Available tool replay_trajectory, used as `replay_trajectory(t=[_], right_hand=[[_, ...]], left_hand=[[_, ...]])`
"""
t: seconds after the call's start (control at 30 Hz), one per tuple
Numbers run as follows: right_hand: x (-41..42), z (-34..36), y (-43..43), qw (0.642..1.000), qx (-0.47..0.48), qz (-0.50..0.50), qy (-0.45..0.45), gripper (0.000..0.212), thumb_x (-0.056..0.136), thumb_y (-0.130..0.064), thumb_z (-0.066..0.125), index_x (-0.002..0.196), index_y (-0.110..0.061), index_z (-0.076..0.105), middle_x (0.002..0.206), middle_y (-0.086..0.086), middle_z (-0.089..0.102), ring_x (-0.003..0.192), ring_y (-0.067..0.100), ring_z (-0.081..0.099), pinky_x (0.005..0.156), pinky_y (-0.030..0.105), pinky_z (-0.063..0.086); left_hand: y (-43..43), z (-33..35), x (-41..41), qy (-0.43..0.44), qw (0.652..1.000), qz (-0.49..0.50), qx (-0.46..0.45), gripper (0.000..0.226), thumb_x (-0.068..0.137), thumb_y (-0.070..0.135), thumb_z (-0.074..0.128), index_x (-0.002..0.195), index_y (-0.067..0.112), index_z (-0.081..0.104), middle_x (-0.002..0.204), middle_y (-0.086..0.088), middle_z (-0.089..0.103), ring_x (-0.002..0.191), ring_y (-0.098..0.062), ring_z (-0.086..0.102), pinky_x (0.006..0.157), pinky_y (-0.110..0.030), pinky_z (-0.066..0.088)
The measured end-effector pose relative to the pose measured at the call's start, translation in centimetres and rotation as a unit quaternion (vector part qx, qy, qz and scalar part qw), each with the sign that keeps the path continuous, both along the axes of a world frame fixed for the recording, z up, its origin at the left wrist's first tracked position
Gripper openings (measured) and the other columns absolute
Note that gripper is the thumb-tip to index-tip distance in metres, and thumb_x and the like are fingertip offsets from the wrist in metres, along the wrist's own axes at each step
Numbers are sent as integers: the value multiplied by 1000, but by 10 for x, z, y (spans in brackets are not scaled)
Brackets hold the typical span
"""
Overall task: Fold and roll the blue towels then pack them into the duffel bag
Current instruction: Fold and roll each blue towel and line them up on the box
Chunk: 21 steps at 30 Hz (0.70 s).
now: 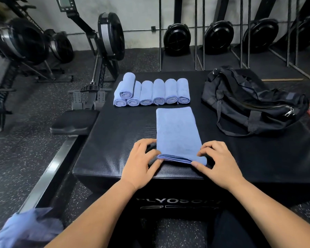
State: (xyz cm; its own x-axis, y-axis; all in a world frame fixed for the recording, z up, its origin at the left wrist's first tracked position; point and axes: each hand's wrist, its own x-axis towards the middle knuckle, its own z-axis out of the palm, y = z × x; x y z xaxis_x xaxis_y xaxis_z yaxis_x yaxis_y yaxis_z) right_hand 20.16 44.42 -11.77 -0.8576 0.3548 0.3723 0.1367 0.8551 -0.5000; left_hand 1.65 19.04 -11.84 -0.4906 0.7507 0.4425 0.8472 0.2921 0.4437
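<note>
1. Your left hand (pixel 141 163) has its fingers curled at the near left corner of the towel (pixel 177 133), thumb against the near edge.
2. Your right hand (pixel 217 163) pinches the near right corner, fingers on top and thumb at the edge.
3. The towel lies folded into a long strip on the box (pixel 115 140), running away from you.
4. Just beyond it sit seven rolls (pixel 152 92): six side by side and one on top at the left.
5. The bag (pixel 249 104) lies slumped on the box's far right, apart from the towel.
6. Loose towels (pixel 29 228) lie at your lower left.
</note>
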Motion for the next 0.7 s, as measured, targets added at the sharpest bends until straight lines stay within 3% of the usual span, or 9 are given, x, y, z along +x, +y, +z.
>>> replay_trajectory(t=[0.1,0.23,0.3,0.43,0.6,0.7], right_hand=[[2,1,-1,1000,25,14,-12,45,77,-66,83,103,-31,71,114,-19,54,117,13,48,99,27,41],[3,1,-2,1000,9,-8,24,28,80,-46,87,99,-30,74,111,-17,55,114,16,49,93,33,47],[2,-2,-2,999,4,-21,46,20,85,-42,82,94,-26,77,108,-16,58,112,16,50,91,34,49],[-1,-5,1,997,-19,-48,50,25,89,-48,72,86,-23,77,104,-19,60,111,15,50,88,35,49],[-3,-2,5,994,-79,-65,23,22,85,-53,75,77,-32,74,103,-22,64,113,11,50,90,24,43],[-4,0,5,991,-104,-80,-4,19,80,-45,84,73,-36,70,102,-22,64,111,10,50,89,15,37]], left_hand=[[0,-1,-2,-15,1000,9,17,14,102,35,67,110,26,75,143,9,52,140,-19,39,114,-40,38],[0,-2,-3,-44,998,27,30,16,102,39,66,108,27,76,140,13,53,139,-14,39,115,-35,37],[1,-3,-4,-55,997,37,29,20,102,42,65,105,26,77,139,13,54,139,-14,39,115,-35,37],[3,-8,-7,-73,995,51,33,24,102,45,64,98,27,79,136,17,56,139,-14,39,116,-35,36],[6,-8,-9,-106,990,82,42,22,95,47,72,81,31,73,129,20,60,137,-8,38,114,-21,29],[6,-6,-9,-113,989,88,39,18,91,43,78,83,32,67,125,19,59,137,-7,37,114,-20,29]])
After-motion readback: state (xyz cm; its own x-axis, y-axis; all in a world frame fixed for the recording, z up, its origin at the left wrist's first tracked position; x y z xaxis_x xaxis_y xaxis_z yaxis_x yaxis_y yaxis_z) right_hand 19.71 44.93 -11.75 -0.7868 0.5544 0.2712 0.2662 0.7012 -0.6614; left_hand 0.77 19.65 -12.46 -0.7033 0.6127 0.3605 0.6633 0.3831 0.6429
